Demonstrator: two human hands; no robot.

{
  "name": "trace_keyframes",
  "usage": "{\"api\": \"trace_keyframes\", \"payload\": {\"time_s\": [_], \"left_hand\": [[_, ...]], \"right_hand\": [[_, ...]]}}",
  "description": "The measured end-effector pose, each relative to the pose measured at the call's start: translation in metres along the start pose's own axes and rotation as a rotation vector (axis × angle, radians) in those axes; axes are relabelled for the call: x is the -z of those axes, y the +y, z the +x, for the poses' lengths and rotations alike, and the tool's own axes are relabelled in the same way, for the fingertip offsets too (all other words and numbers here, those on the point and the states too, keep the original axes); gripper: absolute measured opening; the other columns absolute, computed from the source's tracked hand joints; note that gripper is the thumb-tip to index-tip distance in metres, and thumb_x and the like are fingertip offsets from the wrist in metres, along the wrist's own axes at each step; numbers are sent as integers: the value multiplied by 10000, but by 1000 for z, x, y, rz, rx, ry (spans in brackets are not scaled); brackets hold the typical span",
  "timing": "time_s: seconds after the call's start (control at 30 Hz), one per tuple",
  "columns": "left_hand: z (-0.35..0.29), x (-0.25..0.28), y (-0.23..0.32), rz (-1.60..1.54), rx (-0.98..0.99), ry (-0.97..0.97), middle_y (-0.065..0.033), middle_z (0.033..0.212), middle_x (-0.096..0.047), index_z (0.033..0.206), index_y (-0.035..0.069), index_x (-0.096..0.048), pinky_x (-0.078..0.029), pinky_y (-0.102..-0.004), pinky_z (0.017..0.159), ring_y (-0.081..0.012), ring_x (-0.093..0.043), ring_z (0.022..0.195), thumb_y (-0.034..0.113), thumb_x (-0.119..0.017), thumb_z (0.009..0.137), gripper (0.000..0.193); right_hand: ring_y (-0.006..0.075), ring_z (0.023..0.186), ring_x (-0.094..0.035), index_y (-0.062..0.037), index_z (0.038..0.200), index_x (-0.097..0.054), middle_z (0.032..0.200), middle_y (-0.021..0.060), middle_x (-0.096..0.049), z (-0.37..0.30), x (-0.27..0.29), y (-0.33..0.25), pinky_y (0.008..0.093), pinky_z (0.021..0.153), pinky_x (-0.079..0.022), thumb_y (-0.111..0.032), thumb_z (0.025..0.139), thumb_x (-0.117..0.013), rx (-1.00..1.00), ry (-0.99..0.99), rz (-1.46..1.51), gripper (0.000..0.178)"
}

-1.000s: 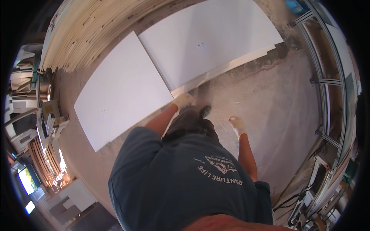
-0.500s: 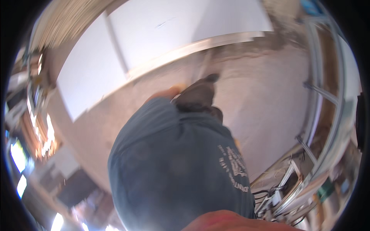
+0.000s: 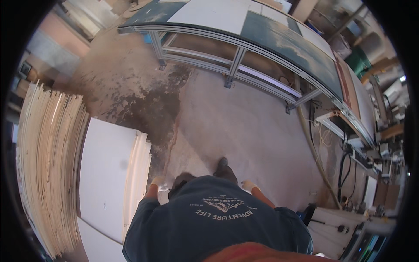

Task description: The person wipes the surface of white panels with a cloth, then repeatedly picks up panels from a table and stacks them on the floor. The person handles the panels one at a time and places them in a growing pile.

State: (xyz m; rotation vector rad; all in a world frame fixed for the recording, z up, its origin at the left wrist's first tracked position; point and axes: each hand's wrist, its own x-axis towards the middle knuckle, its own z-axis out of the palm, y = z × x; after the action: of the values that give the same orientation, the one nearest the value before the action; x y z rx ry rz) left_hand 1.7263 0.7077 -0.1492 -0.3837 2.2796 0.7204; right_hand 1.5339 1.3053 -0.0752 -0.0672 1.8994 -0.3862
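Smooth white panels (image 3: 104,157) are lying stacked at lower left, pale edges (image 3: 137,170) stepping raggedly near the gloved left hand (image 3: 158,181), which is probably needing clearance. The right hand (image 3: 248,186) is hanging at lower centre (whether either is closed, I cannot tell). A metal-framed table (image 3: 290,43) is spanning the upper right.

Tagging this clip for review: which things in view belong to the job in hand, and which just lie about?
Likely the job:
- left hand
- right hand
- white boards near the left hand

Likely lying about:
- pale board stack
- metal-framed table
- green container
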Motion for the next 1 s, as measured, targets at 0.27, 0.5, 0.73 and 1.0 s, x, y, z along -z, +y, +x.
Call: {"api": "trace_keyframes", "payload": {"time_s": [0.27,0.5,0.73,1.0], "left_hand": [[61,51,175,-518,457,-22,-250,1094,-745,1103,16,-771,-547,-521,852,-397,-725,977,304,-653,875,386],[249,153,199,-306,58,234,-218,1010,-766,1005,71,-810,-551,-531,854,-396,-733,954,373,-584,924,386],[343,348,185,-309,181,132,-197,1143,-753,1164,69,-748,-519,-480,987,-394,-691,1123,431,-509,989,468],[546,746,253,-904,143,579,-184,1193,-705,1347,42,-599,-523,-430,972,-353,-684,1078,306,-592,1003,433]], "right_hand": [[291,970,-742,-96,1483,-493,1220,185,-677,111,261,-74,439,794,-629,-201,1017,-484,196,-6,232,478],[268,848,-763,-17,1353,-611,976,169,-764,177,448,-233,370,790,-605,-214,1047,-495,209,150,320,382],[273,897,-760,-80,1272,-675,897,150,-767,221,654,-357,414,834,-571,-272,1008,-524,287,620,184,359],[369,1338,-543,-75,1402,-591,1486,148,-577,281,819,-451,476,1103,-458,-335,947,-639,208,980,-210,526]]}}
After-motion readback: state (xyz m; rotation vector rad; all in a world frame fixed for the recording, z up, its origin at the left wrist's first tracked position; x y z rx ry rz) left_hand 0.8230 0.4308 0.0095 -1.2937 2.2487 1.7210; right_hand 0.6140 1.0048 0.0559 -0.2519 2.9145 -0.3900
